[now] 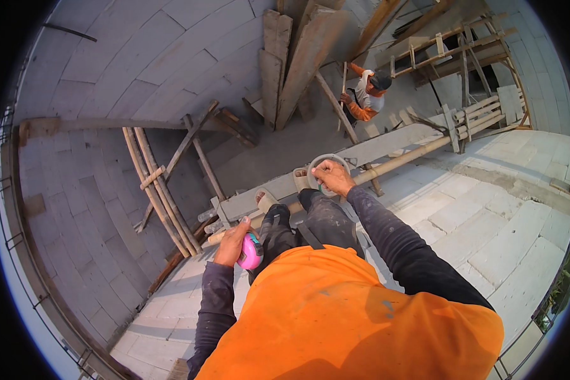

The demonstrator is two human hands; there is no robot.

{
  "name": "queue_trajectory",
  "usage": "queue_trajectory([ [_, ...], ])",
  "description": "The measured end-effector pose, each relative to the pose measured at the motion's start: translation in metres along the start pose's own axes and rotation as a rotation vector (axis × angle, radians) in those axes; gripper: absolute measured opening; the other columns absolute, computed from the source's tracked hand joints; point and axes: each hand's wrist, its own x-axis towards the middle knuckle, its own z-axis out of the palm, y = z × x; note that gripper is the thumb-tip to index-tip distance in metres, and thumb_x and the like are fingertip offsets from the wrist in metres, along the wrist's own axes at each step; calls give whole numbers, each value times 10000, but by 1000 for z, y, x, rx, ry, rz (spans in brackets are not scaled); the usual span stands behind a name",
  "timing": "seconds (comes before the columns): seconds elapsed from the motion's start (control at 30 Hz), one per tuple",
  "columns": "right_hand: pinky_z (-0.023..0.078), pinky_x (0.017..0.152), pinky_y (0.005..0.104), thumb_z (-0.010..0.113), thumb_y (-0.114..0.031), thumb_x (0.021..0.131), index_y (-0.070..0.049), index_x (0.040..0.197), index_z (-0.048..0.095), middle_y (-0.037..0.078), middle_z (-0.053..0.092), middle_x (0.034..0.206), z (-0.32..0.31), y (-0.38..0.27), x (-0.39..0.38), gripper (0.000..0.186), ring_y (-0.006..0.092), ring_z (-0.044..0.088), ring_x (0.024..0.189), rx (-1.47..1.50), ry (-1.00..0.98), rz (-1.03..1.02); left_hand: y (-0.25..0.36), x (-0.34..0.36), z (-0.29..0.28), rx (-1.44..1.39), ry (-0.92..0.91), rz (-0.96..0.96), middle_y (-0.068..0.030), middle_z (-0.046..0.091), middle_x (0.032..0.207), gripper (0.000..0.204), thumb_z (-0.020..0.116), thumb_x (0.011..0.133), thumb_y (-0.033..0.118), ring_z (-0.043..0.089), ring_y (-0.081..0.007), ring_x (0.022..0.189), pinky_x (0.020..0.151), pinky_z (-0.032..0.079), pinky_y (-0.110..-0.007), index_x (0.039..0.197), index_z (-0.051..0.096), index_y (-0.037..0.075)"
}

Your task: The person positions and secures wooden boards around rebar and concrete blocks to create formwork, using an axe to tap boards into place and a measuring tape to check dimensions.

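Observation:
My left hand (232,243) is closed around a pink tape measure (251,252), beside my left thigh. My right hand (334,177) reaches forward, its fingers closed at the edge of a grey round thing with a ring-like rim (327,156). Whether that is a small bucket or a coil I cannot tell; my hand covers part of it. Below it are my sandalled feet (265,200), on a long plank (396,140) high above the floor.
Bamboo poles (411,153) run along the plank's near side. A person in orange and white (366,95) works below, holding a wooden stick. Upright boards (307,60) lean at the far wall. Pale block walls (481,225) surround the drop; a bamboo frame (155,183) stands left.

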Motion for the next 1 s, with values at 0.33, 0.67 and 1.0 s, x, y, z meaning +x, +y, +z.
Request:
queue_trajectory([
  [0.33, 484, 501, 290, 715, -333, 969, -42, 1016, 670, 32, 670, 745, -40, 60, 16, 299, 110, 599, 588, 126, 137, 146, -16, 9, -2, -23, 19, -46, -52, 655, 744, 673, 470, 1037, 628, 594, -149, 685, 700, 477, -291, 864, 734, 33],
  [0.67, 498, 515, 293, 718, -329, 970, -44, 1051, 670, 45, 681, 786, -52, 96, 16, 301, 113, 598, 596, 221, 189, 211, 7, 23, -7, 13, 72, -55, -50, 673, 794, 620, 514, 1035, 588, 603, -146, 734, 732, 475, -295, 882, 728, 27],
  [1.0, 559, 805, 372, 820, -422, 873, -25, 1307, 571, 127, 713, 1083, -116, 175, 68, 638, 200, 673, 940, 264, 625, 240, -11, 51, -18, 39, 109, -81, -46, 674, 813, 518, 543, 1042, 488, 597, -143, 745, 724, 465, -314, 913, 721, 20],
])
